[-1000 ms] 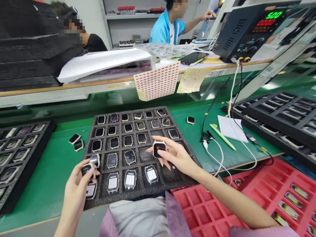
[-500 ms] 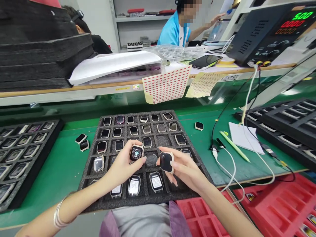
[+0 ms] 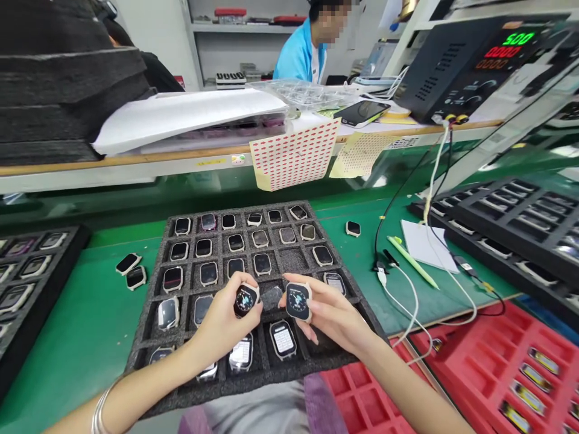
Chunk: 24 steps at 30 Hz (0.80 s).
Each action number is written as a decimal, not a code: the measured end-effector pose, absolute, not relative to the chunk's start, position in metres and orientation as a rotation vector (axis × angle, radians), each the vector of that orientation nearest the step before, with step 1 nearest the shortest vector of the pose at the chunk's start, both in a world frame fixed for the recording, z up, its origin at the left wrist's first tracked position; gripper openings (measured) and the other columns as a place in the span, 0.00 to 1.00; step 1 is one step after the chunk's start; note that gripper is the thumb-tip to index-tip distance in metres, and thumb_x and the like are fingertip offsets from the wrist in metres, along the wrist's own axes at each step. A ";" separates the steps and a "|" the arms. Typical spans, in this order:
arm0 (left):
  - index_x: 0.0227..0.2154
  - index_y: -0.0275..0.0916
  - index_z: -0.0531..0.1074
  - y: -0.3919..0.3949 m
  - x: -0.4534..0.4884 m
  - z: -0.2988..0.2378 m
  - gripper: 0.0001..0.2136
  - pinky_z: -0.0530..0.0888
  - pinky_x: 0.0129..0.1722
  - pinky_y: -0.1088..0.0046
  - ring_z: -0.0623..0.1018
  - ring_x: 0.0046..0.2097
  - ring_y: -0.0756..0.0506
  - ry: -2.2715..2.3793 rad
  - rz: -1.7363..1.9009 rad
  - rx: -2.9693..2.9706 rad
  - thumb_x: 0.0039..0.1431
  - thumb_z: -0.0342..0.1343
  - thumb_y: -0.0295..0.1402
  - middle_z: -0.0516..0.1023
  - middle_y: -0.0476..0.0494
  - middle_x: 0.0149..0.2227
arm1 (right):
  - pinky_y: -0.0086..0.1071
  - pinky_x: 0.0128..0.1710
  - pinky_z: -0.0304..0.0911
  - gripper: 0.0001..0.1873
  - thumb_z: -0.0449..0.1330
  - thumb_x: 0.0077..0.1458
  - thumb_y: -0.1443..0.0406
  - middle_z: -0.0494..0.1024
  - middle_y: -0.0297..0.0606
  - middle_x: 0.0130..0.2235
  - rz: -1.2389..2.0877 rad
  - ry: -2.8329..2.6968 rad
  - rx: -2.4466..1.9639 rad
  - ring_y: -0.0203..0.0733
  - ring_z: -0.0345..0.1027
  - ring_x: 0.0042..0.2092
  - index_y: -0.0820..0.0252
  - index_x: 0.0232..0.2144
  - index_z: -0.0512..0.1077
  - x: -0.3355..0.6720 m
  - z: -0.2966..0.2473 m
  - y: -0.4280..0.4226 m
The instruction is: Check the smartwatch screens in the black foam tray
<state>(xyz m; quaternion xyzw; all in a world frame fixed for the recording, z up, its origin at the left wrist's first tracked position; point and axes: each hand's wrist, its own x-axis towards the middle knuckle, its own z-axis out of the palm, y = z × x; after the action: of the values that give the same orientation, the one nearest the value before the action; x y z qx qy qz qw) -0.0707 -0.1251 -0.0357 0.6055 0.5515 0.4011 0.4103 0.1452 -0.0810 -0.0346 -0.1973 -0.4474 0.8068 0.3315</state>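
My left hand (image 3: pixel 230 310) is closed around a smartwatch body (image 3: pixel 246 299) with a lit round dial on its screen. Close beside it, my right hand (image 3: pixel 332 310) grips a second smartwatch (image 3: pixel 298 301) by its edges, and that screen also shows a dial. Neither watch has a strap. Both are held above a black foam tray (image 3: pixel 293 260), whose compartments hold several more strapless watches. A watch with a white lit screen (image 3: pixel 283 339) lies in the front row. My forearms and hands hide some of the front left compartments.
Two loose watches (image 3: pixel 131 269) lie left of the tray, another (image 3: pixel 353 228) to its right. Cables (image 3: pixel 407 304), a green pen (image 3: pixel 414 262) and white paper (image 3: pixel 427 244) are on the right. Red trays (image 3: pixel 493 343) sit lower right. A power supply (image 3: pixel 465 72) stands on the shelf; a co-worker (image 3: pixel 301 48) is behind.
The watch screen in my right hand was dark and now shows a dial. Both hands stay at nearly the same place over the tray. My view has shifted slightly to the right.
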 end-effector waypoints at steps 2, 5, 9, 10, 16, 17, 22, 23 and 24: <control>0.35 0.42 0.60 -0.127 -0.069 -0.032 0.10 0.63 0.36 0.74 0.66 0.34 0.49 1.368 0.971 1.554 0.52 0.50 0.22 0.63 0.53 0.31 | 0.25 0.19 0.61 0.22 0.63 0.56 0.64 0.77 0.46 0.41 2.043 -1.217 -0.568 0.32 0.66 0.22 0.57 0.53 0.69 0.145 -0.035 -0.082; 0.34 0.42 0.59 -0.130 -0.068 -0.028 0.10 0.63 0.36 0.75 0.65 0.33 0.49 1.341 0.921 1.574 0.52 0.48 0.21 0.63 0.53 0.31 | 0.26 0.19 0.62 0.22 0.64 0.54 0.63 0.77 0.46 0.40 1.971 -1.298 -0.641 0.32 0.66 0.21 0.59 0.52 0.70 0.145 -0.035 -0.084; 0.36 0.42 0.59 -0.130 -0.069 -0.028 0.10 0.63 0.37 0.74 0.66 0.35 0.49 1.318 0.932 1.584 0.52 0.49 0.23 0.63 0.52 0.32 | 0.27 0.19 0.64 0.24 0.64 0.54 0.62 0.77 0.46 0.40 1.962 -1.328 -0.665 0.33 0.67 0.22 0.60 0.53 0.69 0.145 -0.035 -0.085; 0.36 0.42 0.59 -0.129 -0.070 -0.028 0.10 0.63 0.37 0.74 0.66 0.35 0.49 1.313 0.935 1.587 0.53 0.49 0.23 0.63 0.52 0.32 | 0.27 0.19 0.64 0.24 0.64 0.54 0.62 0.77 0.46 0.40 1.966 -1.324 -0.669 0.33 0.67 0.22 0.60 0.53 0.69 0.145 -0.035 -0.085; 0.35 0.42 0.60 -0.129 -0.071 -0.027 0.10 0.63 0.36 0.75 0.66 0.33 0.49 1.305 0.929 1.601 0.52 0.50 0.22 0.64 0.53 0.31 | 0.27 0.20 0.64 0.23 0.64 0.54 0.63 0.77 0.46 0.40 1.971 -1.338 -0.689 0.33 0.67 0.22 0.60 0.53 0.69 0.146 -0.037 -0.084; 0.35 0.42 0.60 -0.129 -0.071 -0.027 0.10 0.63 0.36 0.75 0.66 0.33 0.49 1.308 0.938 1.594 0.51 0.50 0.22 0.64 0.53 0.31 | 0.27 0.20 0.65 0.24 0.64 0.54 0.63 0.77 0.45 0.40 1.967 -1.343 -0.680 0.33 0.67 0.22 0.60 0.53 0.69 0.146 -0.037 -0.084; 0.34 0.42 0.60 -0.130 -0.071 -0.025 0.10 0.63 0.34 0.76 0.66 0.32 0.50 1.283 0.906 1.580 0.52 0.49 0.22 0.64 0.54 0.30 | 0.26 0.20 0.65 0.22 0.63 0.55 0.64 0.78 0.46 0.40 1.968 -1.373 -0.673 0.32 0.68 0.22 0.60 0.52 0.70 0.146 -0.036 -0.085; 0.35 0.42 0.60 -0.130 -0.072 -0.025 0.09 0.63 0.34 0.76 0.66 0.32 0.50 1.287 0.907 1.580 0.52 0.49 0.22 0.64 0.54 0.31 | 0.26 0.21 0.65 0.22 0.64 0.55 0.64 0.78 0.46 0.41 1.966 -1.374 -0.676 0.32 0.68 0.22 0.60 0.53 0.69 0.146 -0.036 -0.085; 0.35 0.42 0.60 -0.130 -0.072 -0.025 0.09 0.63 0.34 0.76 0.66 0.32 0.50 1.294 0.911 1.583 0.52 0.49 0.23 0.64 0.54 0.31 | 0.26 0.21 0.65 0.23 0.64 0.55 0.63 0.78 0.46 0.41 1.962 -1.372 -0.677 0.32 0.68 0.23 0.60 0.53 0.69 0.146 -0.037 -0.085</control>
<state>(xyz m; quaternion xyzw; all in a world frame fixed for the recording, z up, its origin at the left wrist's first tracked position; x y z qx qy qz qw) -0.0720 -0.1295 -0.0246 0.6362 0.5200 0.3664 0.4365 0.1465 -0.0855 -0.0365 -0.2577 -0.5222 0.7470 0.3209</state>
